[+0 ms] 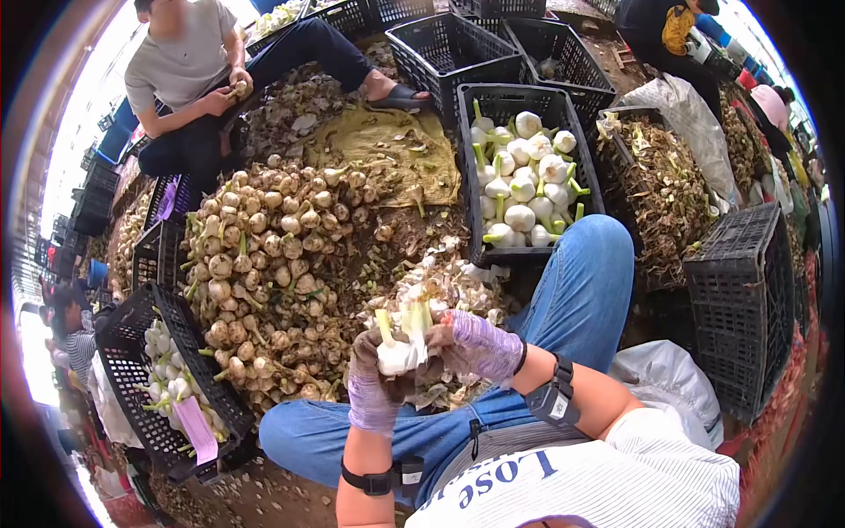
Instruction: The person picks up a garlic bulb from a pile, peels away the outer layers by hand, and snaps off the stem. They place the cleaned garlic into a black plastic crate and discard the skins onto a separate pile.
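Both hands wear dirty purple-and-white gloves and meet above my crossed legs. My left hand is wrapped round a white garlic bulb with a short green stem pointing up. At the right side of the bulb, my right hand has its fingers closed on a pale, loose strip of skin, blurred by motion. Peeled garlic skins lie heaped just beyond the hands. Left of them is a large pile of unpeeled garlic with brownish skins. Ahead to the right, a black crate holds clean white bulbs.
Another crate with white bulbs and a pink slip stands at the left. Empty black crates are at the top. A crate heaped with husks and an upended crate are at the right. A person sits at upper left.
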### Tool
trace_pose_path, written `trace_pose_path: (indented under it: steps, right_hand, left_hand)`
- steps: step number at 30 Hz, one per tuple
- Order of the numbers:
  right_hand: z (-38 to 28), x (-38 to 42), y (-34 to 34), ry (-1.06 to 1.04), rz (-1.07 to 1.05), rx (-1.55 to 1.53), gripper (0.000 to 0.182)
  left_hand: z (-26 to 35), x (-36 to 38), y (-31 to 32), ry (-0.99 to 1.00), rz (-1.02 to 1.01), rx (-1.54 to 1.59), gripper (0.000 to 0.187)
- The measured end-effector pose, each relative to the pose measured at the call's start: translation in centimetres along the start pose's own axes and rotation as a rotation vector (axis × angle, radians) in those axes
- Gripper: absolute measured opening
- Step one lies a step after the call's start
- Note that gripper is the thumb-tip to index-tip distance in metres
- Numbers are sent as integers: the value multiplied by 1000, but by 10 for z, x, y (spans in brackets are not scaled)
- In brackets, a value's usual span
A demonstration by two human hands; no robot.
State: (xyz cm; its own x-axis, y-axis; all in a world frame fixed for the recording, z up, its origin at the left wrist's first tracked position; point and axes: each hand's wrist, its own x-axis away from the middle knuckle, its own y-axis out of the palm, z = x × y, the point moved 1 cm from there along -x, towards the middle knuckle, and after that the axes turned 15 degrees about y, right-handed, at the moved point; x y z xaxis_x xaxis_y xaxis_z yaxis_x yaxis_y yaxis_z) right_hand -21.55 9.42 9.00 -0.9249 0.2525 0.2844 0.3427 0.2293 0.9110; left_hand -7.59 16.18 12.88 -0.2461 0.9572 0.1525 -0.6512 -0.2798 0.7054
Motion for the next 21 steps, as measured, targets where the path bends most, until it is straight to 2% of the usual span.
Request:
trace_pose_path:
  steps: [1,3,5,7,8,9,11,12,13,15,16,17,18,19,21]
  right_hand:
    - [-10,5,12,-22,-15,61,33]
    - [-16,3,12,-7,-65,45,32]
    - [-16,5,12,8,-110,28,32]
    - [-15,8,16,-15,-90,-193,28]
    - [-18,11,20,-27,-80,-186,27]
    - [-18,12,19,-26,-79,-188,27]
    - [-19,13,14,-10,-29,-106,32]
    - [-20,14,14,-11,-28,-106,32]
    - [-20,14,14,-6,-29,-163,23]
    - [-20,14,15,1,-31,-221,16]
    - [-24,13,18,-82,-14,-234,14]
    - [-29,13,22,-166,4,-249,11]
    - [-37,15,30,-249,43,-275,11]
    - [-42,15,26,-322,-5,-242,15]
    - [-54,24,41,-535,12,-116,21]
  left_hand:
    - [2,1,2,1,2,-2,48]
    - [6,4,8,144,47,-242,51]
    - [12,4,0,95,9,-247,56]
    - [18,3,0,157,-40,-314,55]
    - [19,1,-5,266,-69,-405,42]
    - [23,1,-2,264,-67,-406,42]
    - [33,1,10,452,-125,-952,27]
    - [33,2,9,456,-91,-994,23]
    - [34,2,3,456,-92,-993,23]
    - [36,-1,-12,612,-264,-1041,23]
    - [40,1,-9,610,-261,-1065,20]
    - [38,3,-15,609,-261,-1066,20]
    - [35,6,-23,558,-220,-767,19]
    - [33,7,-29,500,-178,-470,18]
    - [26,7,-27,498,-141,-364,17]
